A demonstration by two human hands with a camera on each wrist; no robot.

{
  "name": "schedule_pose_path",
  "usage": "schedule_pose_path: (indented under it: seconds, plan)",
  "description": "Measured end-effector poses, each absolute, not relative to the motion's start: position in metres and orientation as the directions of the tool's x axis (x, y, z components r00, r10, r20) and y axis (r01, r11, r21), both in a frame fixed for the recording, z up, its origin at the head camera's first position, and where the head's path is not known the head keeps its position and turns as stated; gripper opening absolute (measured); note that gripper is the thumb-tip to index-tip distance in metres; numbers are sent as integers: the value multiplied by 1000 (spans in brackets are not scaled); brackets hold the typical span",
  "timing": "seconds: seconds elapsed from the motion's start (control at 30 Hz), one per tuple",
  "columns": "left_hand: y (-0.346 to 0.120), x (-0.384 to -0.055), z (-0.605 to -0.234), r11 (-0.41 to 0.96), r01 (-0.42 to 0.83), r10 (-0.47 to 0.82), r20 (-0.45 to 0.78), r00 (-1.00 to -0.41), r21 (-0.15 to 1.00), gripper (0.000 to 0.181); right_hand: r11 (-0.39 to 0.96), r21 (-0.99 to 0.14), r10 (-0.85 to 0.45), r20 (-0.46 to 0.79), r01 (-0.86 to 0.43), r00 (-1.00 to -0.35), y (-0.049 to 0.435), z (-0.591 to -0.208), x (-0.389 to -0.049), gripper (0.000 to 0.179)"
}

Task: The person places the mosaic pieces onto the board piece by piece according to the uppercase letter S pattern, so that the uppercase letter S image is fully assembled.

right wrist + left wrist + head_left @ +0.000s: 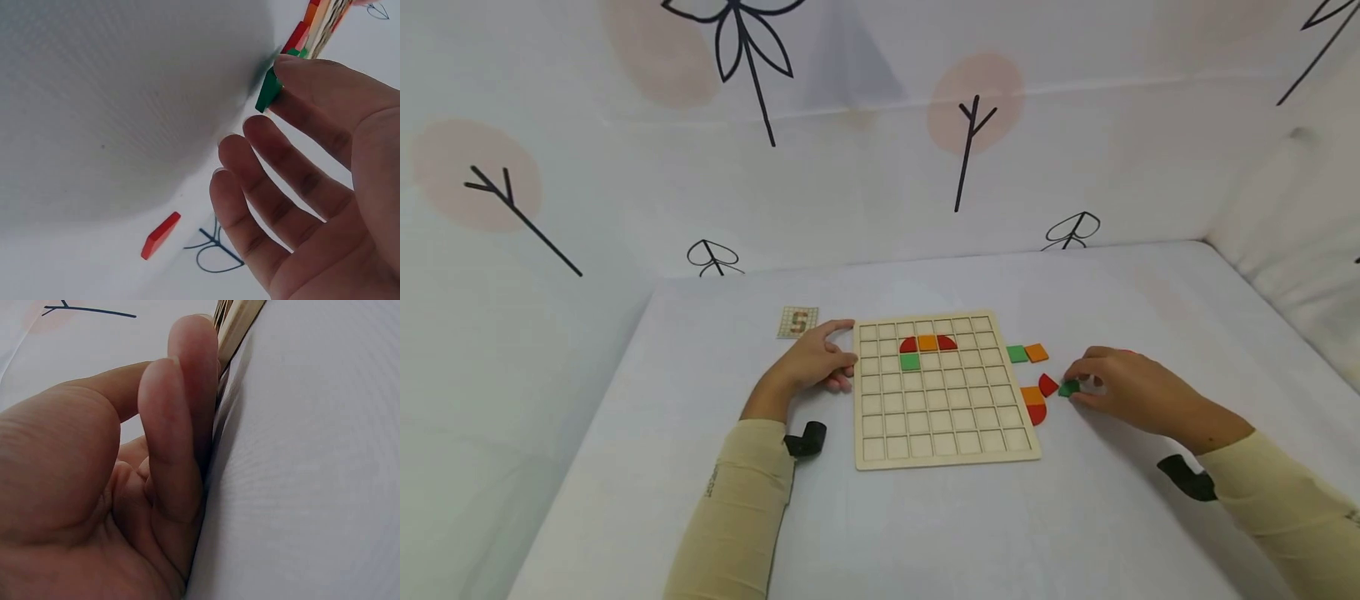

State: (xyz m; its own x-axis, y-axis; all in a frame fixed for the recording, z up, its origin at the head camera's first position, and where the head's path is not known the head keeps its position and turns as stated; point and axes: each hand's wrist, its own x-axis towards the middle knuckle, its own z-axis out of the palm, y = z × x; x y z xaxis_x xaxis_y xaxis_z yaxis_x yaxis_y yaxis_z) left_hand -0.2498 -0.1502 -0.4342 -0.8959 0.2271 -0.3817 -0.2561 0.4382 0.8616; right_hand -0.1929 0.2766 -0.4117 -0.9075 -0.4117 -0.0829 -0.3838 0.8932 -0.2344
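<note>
My right hand (1123,387) pinches a small green tile (269,90) between thumb and index finger, low over the table right of a wooden grid board (925,417). The other fingers of that hand spread loosely. At the board's left edge lies my left hand (808,358), its index finger at the far corner and its thumb against the side. In the board's upper cells sit an orange square (927,342) between two red rounded tiles (908,345), and a green square (910,362) below the left red one.
Right of the board lie a green square (1017,354), orange squares (1037,352) and red rounded tiles (1037,414). Another red tile (160,235) lies beyond the right hand. Past the left hand is a small card (797,322) with an S-like figure on a grid.
</note>
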Motion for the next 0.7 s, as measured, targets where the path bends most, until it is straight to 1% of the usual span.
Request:
schedule_pose_path:
  seconds: [0.1, 0.2, 0.37, 0.47, 0.6, 0.7]
  plan:
    - [-150, -250, -434, 435, -256, 229, -381, -896, 863, 68, 897, -227, -404, -77, -378, -912, 276, -410, -194, 31]
    - [-150, -250, -433, 435, -253, 230, -378, -897, 864, 68, 892, -226, -411, -44, -391, -911, 273, -407, -193, 29]
    - [-150, -250, -434, 430, -259, 231, -383, -894, 865, 68, 859, -268, -454, -2, -436, -891, 264, -403, -194, 26]
    - [-151, -250, -435, 427, -260, 232, -383, -894, 866, 68, 835, -339, -467, -22, -433, -884, 256, -400, -197, 23]
    - [-150, -250, -435, 429, -255, 232, -379, -896, 866, 68, 772, -469, -501, -33, -430, -865, 245, -396, -201, 22]
    - [-150, -249, -434, 432, -258, 227, -381, -897, 864, 68, 704, -551, -533, 6, -447, -846, 236, -395, -206, 23]
